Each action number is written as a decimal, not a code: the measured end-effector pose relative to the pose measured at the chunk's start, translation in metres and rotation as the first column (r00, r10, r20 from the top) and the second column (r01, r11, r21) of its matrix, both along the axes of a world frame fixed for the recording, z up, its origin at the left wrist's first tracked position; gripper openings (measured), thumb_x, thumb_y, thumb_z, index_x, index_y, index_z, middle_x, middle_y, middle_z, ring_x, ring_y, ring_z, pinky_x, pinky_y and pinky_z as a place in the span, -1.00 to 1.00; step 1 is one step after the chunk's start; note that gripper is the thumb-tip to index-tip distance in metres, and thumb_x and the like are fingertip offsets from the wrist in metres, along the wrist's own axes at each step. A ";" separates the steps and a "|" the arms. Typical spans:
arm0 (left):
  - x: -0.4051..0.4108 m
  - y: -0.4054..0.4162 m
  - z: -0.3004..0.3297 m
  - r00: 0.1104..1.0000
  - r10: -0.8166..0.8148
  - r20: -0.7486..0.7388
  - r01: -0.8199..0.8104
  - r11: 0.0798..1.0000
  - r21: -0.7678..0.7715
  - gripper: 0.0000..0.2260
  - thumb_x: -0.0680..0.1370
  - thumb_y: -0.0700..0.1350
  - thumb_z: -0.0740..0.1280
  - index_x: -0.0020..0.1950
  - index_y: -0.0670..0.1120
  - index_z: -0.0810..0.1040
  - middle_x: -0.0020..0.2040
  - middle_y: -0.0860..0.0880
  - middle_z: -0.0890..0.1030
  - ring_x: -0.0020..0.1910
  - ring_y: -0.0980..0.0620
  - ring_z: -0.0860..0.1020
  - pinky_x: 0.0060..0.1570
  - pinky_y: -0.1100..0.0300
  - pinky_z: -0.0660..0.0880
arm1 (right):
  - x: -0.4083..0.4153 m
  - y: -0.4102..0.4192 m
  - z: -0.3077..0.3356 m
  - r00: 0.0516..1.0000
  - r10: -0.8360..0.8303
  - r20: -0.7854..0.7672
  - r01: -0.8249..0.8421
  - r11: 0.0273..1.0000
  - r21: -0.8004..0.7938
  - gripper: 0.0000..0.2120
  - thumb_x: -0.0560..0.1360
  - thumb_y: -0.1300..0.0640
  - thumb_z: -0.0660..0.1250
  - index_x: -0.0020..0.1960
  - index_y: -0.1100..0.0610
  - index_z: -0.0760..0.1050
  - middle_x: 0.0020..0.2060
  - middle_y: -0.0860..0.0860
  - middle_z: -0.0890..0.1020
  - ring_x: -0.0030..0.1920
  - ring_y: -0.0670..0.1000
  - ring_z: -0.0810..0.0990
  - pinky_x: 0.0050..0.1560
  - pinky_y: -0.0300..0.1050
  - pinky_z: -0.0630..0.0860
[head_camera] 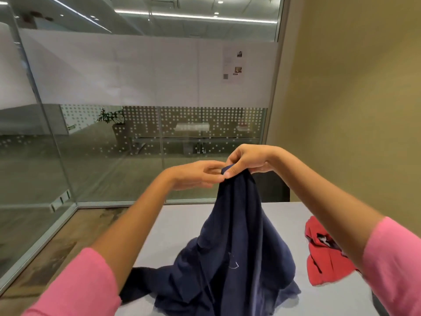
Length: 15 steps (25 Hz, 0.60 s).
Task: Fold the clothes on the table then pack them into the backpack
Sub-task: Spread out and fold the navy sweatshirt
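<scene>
The right hand [247,160] pinches the navy shirt [232,252] up off the desk [177,224]; the left hand [196,174], fingers relaxed, touches its top.

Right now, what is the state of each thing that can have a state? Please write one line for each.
navy garment: unfolded, lifted by its top, lower part bunched on the table.
red garment: crumpled, lying on the table, untouched.
right hand: pinches the navy garment's top.
left hand: fingers relaxed, reaching to the same spot.
backpack: not in view.
</scene>
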<state>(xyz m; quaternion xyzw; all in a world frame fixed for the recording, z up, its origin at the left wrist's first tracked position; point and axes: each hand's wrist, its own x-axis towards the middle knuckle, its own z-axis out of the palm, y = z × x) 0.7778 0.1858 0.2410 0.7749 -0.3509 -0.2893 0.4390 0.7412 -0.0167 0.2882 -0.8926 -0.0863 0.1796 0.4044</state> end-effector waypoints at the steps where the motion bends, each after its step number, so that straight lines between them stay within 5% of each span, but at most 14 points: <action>1: -0.006 -0.014 -0.006 0.999 -0.028 0.027 0.028 0.999 -0.030 -0.63 0.56 -0.09 0.35 0.35 -0.05 0.42 0.21 0.12 0.53 0.19 0.21 0.49 0.24 0.19 0.44 | -0.002 0.000 -0.005 1.000 0.004 -0.008 -0.004 1.000 0.027 -0.86 0.40 0.27 0.48 -0.06 0.25 0.61 -0.19 0.07 0.68 -0.12 0.01 0.66 -0.07 -0.18 0.56; 5: -0.009 -0.038 -0.033 0.988 0.034 0.151 -0.030 0.999 -0.029 -0.76 0.54 -0.02 0.37 0.03 -0.19 0.56 -0.18 0.06 0.59 -0.16 0.18 0.50 -0.06 0.25 0.38 | -0.013 -0.020 -0.021 0.999 -0.042 0.015 0.040 0.991 0.132 -0.79 0.37 0.37 0.48 -0.03 0.22 0.58 -0.18 0.08 0.66 -0.13 0.01 0.65 -0.02 -0.13 0.58; 8: -0.012 -0.042 -0.042 0.988 0.114 0.102 -0.106 0.992 -0.074 -0.59 0.48 0.11 0.39 0.11 -0.21 0.60 -0.06 -0.14 0.64 -0.07 0.05 0.54 0.01 0.14 0.41 | -0.027 -0.031 -0.040 0.987 -0.127 0.093 0.105 0.972 0.210 -0.70 0.33 0.43 0.49 -0.04 0.20 0.51 -0.22 0.09 0.60 -0.18 0.02 0.59 -0.05 -0.12 0.55; 11: -0.018 -0.047 -0.046 0.983 0.156 0.093 -0.147 0.984 -0.100 -0.77 0.56 -0.06 0.33 0.07 -0.20 0.62 -0.06 -0.14 0.66 -0.10 0.03 0.60 -0.03 0.16 0.49 | -0.044 -0.032 -0.071 0.936 -0.247 0.251 0.180 0.948 0.261 -0.73 0.33 0.40 0.49 -0.06 0.20 0.50 -0.26 0.05 0.61 -0.24 -0.05 0.58 -0.16 -0.21 0.55; 15: -0.024 -0.040 -0.050 0.970 0.208 0.129 -0.192 0.974 -0.124 -0.77 0.58 -0.07 0.31 0.01 -0.24 0.62 -0.15 -0.11 0.65 -0.20 0.09 0.59 -0.17 0.24 0.50 | -0.056 -0.044 -0.123 0.863 -0.301 0.407 0.320 0.947 0.021 -0.83 0.32 0.21 0.52 -0.15 0.16 0.56 -0.26 0.06 0.66 -0.23 0.03 0.60 -0.14 -0.03 0.57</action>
